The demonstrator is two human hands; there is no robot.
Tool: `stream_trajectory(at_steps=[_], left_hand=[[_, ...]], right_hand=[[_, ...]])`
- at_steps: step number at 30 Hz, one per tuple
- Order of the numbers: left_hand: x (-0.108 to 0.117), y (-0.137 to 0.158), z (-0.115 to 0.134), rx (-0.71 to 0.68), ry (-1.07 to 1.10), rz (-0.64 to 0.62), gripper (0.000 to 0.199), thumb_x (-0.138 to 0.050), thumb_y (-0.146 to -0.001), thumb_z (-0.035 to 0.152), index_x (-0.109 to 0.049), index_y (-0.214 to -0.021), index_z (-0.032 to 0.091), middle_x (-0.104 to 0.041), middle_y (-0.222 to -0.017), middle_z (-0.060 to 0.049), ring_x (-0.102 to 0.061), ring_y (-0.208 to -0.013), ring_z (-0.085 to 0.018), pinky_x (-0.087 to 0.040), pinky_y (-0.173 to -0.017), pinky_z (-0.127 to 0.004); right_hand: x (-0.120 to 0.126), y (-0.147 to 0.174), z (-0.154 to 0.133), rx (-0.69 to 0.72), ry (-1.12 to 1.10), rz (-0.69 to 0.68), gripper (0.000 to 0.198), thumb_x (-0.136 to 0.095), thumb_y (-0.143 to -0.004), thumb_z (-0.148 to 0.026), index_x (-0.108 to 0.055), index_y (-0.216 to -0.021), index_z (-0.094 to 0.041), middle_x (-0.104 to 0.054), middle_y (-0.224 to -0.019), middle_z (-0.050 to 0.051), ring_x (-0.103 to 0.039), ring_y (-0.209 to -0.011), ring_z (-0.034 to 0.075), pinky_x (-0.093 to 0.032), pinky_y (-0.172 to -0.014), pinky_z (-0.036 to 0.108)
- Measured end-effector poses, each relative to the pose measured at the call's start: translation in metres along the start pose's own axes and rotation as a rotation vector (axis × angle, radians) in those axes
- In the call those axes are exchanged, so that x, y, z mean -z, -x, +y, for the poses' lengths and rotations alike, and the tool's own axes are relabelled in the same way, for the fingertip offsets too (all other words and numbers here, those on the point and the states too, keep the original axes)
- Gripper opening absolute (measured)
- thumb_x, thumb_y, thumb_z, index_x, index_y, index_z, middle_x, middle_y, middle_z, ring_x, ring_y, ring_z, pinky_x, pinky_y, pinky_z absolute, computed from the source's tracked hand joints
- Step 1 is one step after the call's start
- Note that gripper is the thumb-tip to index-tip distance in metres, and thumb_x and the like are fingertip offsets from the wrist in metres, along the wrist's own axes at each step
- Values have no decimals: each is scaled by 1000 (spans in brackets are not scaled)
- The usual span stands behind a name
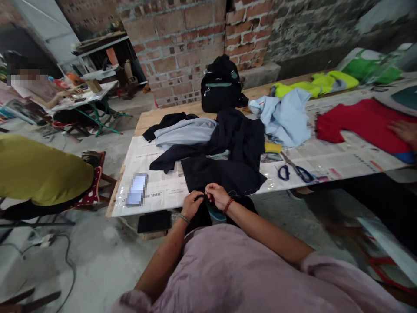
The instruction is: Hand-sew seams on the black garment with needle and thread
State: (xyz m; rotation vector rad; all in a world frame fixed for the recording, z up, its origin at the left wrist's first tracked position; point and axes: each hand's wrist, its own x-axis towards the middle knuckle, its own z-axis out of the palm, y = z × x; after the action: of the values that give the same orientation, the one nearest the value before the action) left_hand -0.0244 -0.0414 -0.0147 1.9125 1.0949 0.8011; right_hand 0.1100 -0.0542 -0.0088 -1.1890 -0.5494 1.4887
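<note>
A dark garment (224,174) lies over the front edge of the newspaper-covered table (163,191), with pale stitches along its near hem. My left hand (191,204) pinches the hem at its left end. Close beside it, my right hand (217,195) is closed, thumb and fingertips pressed together at the same edge. A thin white thread loops on the cloth just right of my right hand. Whether a needle sits between the right fingertips is too small to tell. More dark cloth and a light grey piece (187,131) are heaped behind.
Scissors (296,169) with dark blue handles lie right of the garment, near a yellow thread spool (273,148). A phone (137,189) lies at left. Behind are a black backpack (220,84) and light blue cloth (286,117). Another person's hand (404,130) rests on a red garment (361,119).
</note>
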Motion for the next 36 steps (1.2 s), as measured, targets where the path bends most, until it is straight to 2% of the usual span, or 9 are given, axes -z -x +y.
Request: stream_trajectory(at_steps=[4, 9, 15, 18, 20, 23, 26, 29, 36], left_hand=[[2, 2, -2, -15, -11, -17, 14, -51, -72, 14, -61, -81, 18, -58, -77, 0, -53, -75, -12, -42, -72, -24], [4, 4, -2, -24, -31, -45, 12, -54, -72, 17, -62, -79, 19, -58, -76, 0, -53, -73, -11, -42, -70, -24], [5, 2, 1, 59, -13, -7, 20, -56, -70, 19, -61, -90, 20, -62, -85, 0, -56, -81, -13, -43, -77, -27], [5, 2, 0, 82, -9, -7, 29, -59, -68, 20, -58, -96, 20, -62, -87, 0, -57, -82, -13, -43, -78, -27], [6, 2, -1, 80, -13, -13, 30, -60, -67, 20, -57, -97, 19, -62, -86, 0, -57, -82, -13, -43, -78, -27], [5, 2, -2, 87, -22, -7, 29, -59, -67, 19, -57, -96, 19, -62, -86, 0, -57, -81, -12, -44, -77, -27], [5, 2, -2, 80, -23, 3, 29, -59, -67, 17, -58, -96, 19, -62, -86, 0, -57, -81, -12, -44, -77, -26], [4, 3, -3, 99, -10, 4, 30, -58, -66, 16, -58, -96, 19, -62, -83, 0, -57, -79, -12, -45, -68, -23], [4, 3, -6, 125, 2, 5, 28, -58, -66, 17, -58, -94, 20, -62, -83, 0, -58, -79, -13, -45, -65, -22]], right_hand=[[3, -5, -7, 8, -38, 35, 14, -59, -56, -19, -46, -61, -17, -50, -46, -5, -39, -35, 5, -27, -31, 16], [25, -21, -44, 96, -89, 125, 17, -60, -60, -20, -44, -66, -18, -49, -48, -8, -39, -36, 3, -29, -33, 15], [19, -9, -62, 40, -46, -132, 26, -56, -71, -38, -39, -82, -23, -60, -69, -4, -55, -48, 9, -38, -37, 18], [5, -1, -53, 1, -133, -227, 22, -52, -76, -40, -37, -83, -24, -59, -71, -3, -62, -66, 14, -48, -53, 26], [-1, 1, -48, 93, -108, -250, 18, -48, -79, -39, -39, -82, -24, -58, -71, -2, -62, -79, 16, -49, -67, 33], [3, -1, -47, 378, 264, -284, 14, -45, -81, -37, -46, -82, -23, -60, -75, 0, -59, -87, 16, -44, -82, 38], [22, -6, -54, 684, 794, -484, 10, -48, -78, -28, -55, -82, -22, -62, -86, 3, -55, -95, 17, -33, -96, 42], [50, -13, -71, 894, 1118, -632, 18, -44, -79, -19, -59, -87, -22, -62, -88, 5, -50, -105, 18, -25, -102, 45], [114, -34, -127, 1076, 1489, -312, 23, -39, -80, -17, -59, -91, -21, -61, -96, 7, -49, -107, 19, -30, -100, 45]])
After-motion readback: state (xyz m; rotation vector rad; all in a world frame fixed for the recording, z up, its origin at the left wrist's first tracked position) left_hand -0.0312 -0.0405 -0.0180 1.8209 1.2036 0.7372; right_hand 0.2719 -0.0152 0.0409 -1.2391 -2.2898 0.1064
